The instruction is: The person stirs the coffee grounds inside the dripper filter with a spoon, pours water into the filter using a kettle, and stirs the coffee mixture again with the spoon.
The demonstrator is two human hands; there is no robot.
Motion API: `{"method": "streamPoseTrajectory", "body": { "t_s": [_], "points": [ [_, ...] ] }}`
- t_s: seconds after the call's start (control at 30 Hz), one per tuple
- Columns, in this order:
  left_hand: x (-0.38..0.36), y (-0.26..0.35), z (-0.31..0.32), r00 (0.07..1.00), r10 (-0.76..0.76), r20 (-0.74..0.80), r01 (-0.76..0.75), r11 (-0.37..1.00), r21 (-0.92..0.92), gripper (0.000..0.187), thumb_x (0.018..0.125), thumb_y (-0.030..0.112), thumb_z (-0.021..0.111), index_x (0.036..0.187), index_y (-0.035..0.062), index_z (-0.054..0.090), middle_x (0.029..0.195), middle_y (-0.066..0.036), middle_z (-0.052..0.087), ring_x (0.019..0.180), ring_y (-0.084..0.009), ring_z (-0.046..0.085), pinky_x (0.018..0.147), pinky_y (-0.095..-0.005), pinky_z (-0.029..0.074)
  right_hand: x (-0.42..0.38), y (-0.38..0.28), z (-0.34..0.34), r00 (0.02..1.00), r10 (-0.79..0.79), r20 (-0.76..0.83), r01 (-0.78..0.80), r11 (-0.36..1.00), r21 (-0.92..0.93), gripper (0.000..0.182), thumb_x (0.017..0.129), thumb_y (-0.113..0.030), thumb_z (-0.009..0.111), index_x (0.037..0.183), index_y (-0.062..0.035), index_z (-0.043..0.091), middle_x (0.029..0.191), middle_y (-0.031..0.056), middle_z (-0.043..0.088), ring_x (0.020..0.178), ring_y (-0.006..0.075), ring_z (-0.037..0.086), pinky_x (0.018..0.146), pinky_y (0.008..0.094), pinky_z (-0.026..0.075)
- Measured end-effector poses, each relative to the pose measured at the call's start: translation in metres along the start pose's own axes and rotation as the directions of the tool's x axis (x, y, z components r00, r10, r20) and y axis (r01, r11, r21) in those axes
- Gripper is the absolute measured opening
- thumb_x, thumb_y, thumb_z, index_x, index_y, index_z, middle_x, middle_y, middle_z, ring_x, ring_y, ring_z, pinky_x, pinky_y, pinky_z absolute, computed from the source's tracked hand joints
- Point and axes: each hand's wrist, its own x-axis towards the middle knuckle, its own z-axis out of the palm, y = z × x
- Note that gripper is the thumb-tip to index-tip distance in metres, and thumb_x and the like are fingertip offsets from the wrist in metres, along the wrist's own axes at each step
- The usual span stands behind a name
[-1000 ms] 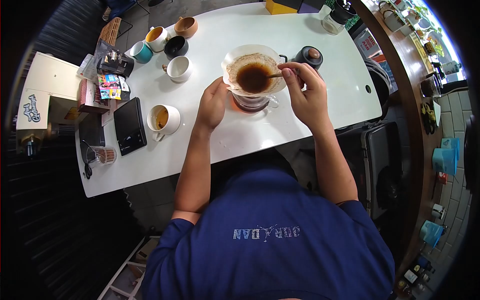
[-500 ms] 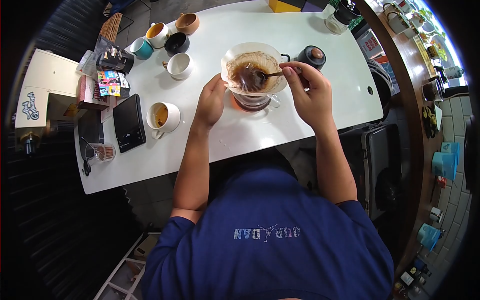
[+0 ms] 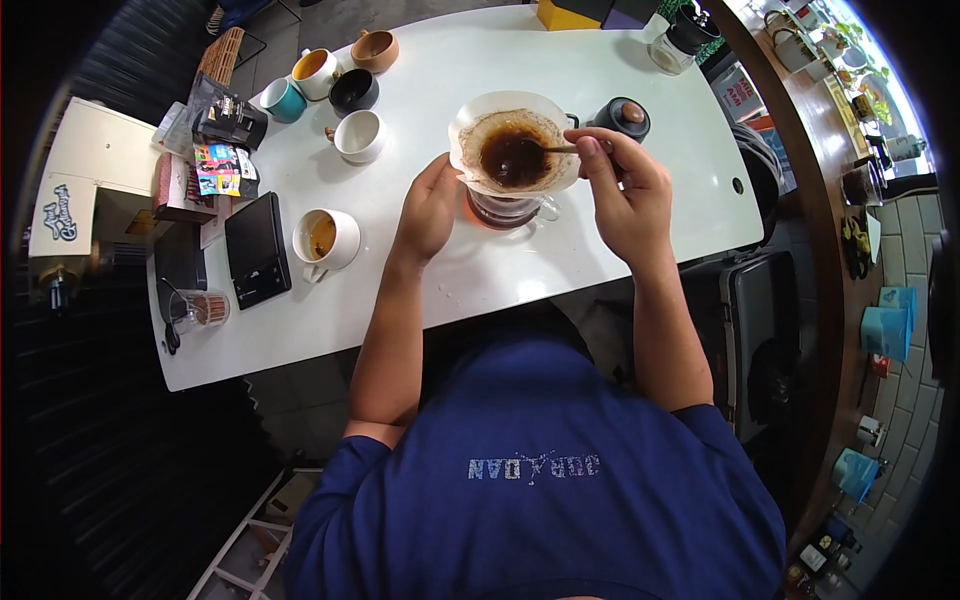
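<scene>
1. Paper could tear: the right hand point(image 3: 633, 205) pinches a spoon point(image 3: 562, 149) between thumb and fingers, its far end down in the dark liquid point(image 3: 515, 160), and a hard scrape against the wet wall of the paper filter point(image 3: 470, 135) might split it.
2. Quick or wide strokes might slop liquid over the filter's rim onto the table point(image 3: 475, 290).
3. The left hand point(image 3: 428, 215) has its fingers drawn together at the filter's edge; whether they pinch paper or merely touch it, I cannot tell. A tug there might fold the wall inward and let grounds slip past.
4. The filter sits above a glass server point(image 3: 503, 212) standing on the table, so uneven pressure from either hand could tip the stack, and hot contents, if they are hot, might reach the fingers.
</scene>
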Motion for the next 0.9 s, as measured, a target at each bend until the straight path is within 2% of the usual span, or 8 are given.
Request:
{"method": "streamPoseTrajectory", "body": {
  "t_s": [0.3, 0.37, 0.43, 0.53, 0.67, 0.8, 0.87, 0.9],
  "points": [
    [-0.004, -0.006, 0.005, 0.999, 0.012, -0.041, -0.013, 1.000, -0.029, 0.033, 0.098, 0.018, 0.035, 0.115, -0.0043, 0.050, 0.108, -0.008, 0.057, 0.101, -0.0115, 0.050, 0.090, -0.0258, 0.039, -0.001, 0.000, 0.003, 0.977, -0.198, 0.077, 0.209, 0.964, -0.165, 0.008, 0.082, -0.004, 0.061, 0.087, -0.0010, 0.066, 0.071, 0.0093, 0.062, 0.060, 0.0190, 0.058, 0.054, 0.0270, 0.044],
    [-0.004, -0.010, 0.004, 0.997, 0.041, -0.064, -0.042, 0.999, -0.012, 0.030, 0.097, 0.016, 0.036, 0.114, -0.0036, 0.051, 0.105, -0.007, 0.056, 0.098, -0.0108, 0.049, 0.089, -0.0251, 0.038, -0.005, 0.004, 0.005, 0.986, -0.143, 0.082, 0.154, 0.975, -0.160, 0.008, 0.083, -0.004, 0.060, 0.087, 0.0000, 0.066, 0.069, 0.0088, 0.061, 0.061, 0.0152, 0.058, 0.054, 0.0275, 0.044],
    [-0.004, -0.009, 0.004, 0.997, 0.040, -0.059, -0.042, 0.999, -0.027, 0.029, 0.097, 0.016, 0.036, 0.113, -0.0034, 0.051, 0.104, -0.006, 0.055, 0.097, -0.0104, 0.049, 0.088, -0.0247, 0.038, -0.009, 0.009, 0.007, 0.994, 0.101, 0.029, -0.099, 0.993, -0.067, 0.012, 0.086, -0.007, 0.058, 0.089, 0.0023, 0.065, 0.068, 0.0059, 0.061, 0.062, 0.0096, 0.056, 0.053, 0.0253, 0.043],
    [-0.005, -0.010, 0.006, 0.997, 0.043, -0.063, -0.045, 0.999, -0.026, 0.028, 0.097, 0.016, 0.036, 0.111, -0.0032, 0.051, 0.104, -0.006, 0.054, 0.097, -0.0098, 0.048, 0.088, -0.0242, 0.038, -0.010, 0.005, 0.013, 0.975, 0.213, -0.059, -0.202, 0.967, 0.153, 0.018, 0.089, -0.011, 0.056, 0.090, 0.0039, 0.064, 0.068, 0.0023, 0.060, 0.063, 0.0056, 0.053, 0.054, 0.0213, 0.041],
    [-0.003, -0.022, -0.001, 0.999, 0.014, -0.030, -0.014, 1.000, 0.005, 0.029, 0.097, 0.017, 0.036, 0.111, -0.0030, 0.052, 0.101, -0.004, 0.055, 0.095, -0.0089, 0.049, 0.087, -0.0239, 0.038, -0.011, 0.008, 0.010, 0.939, 0.334, -0.078, -0.295, 0.903, 0.312, 0.021, 0.091, -0.015, 0.053, 0.092, 0.0029, 0.064, 0.068, 0.0002, 0.057, 0.066, 0.0055, 0.052, 0.061, 0.0191, 0.042],
    [-0.007, -0.007, 0.008, 1.000, 0.005, -0.008, -0.006, 0.994, -0.112, 0.030, 0.098, 0.019, 0.035, 0.108, -0.0024, 0.053, 0.092, -0.002, 0.055, 0.090, -0.0080, 0.049, 0.085, -0.0231, 0.038, -0.013, 0.004, 0.008, 0.968, 0.228, -0.101, -0.182, 0.923, 0.339, 0.018, 0.091, -0.012, 0.053, 0.092, 0.0024, 0.064, 0.070, 0.0001, 0.058, 0.067, 0.0055, 0.053, 0.060, 0.0210, 0.043],
    [-0.007, -0.004, 0.011, 1.000, 0.005, -0.012, -0.006, 0.988, -0.154, 0.032, 0.099, 0.023, 0.034, 0.105, -0.0015, 0.054, 0.084, 0.001, 0.053, 0.081, -0.0066, 0.047, 0.079, -0.0218, 0.038, -0.014, 0.000, 0.006, 0.997, 0.037, -0.072, -0.025, 0.988, 0.154, 0.012, 0.088, -0.007, 0.056, 0.091, 0.0012, 0.064, 0.070, 0.0031, 0.059, 0.066, 0.0090, 0.054, 0.058, 0.0233, 0.043],
    [-0.007, -0.006, 0.010, 1.000, 0.005, -0.011, -0.007, 0.988, -0.155, 0.032, 0.099, 0.023, 0.034, 0.105, -0.0015, 0.054, 0.084, 0.001, 0.053, 0.081, -0.0066, 0.047, 0.079, -0.0218, 0.038, -0.014, -0.003, 0.004, 0.997, 0.036, -0.073, -0.025, 0.988, 0.153, 0.012, 0.088, -0.007, 0.056, 0.091, 0.0012, 0.064, 0.070, 0.0031, 0.059, 0.066, 0.0090, 0.054, 0.058, 0.0233, 0.043]
  ]
}}
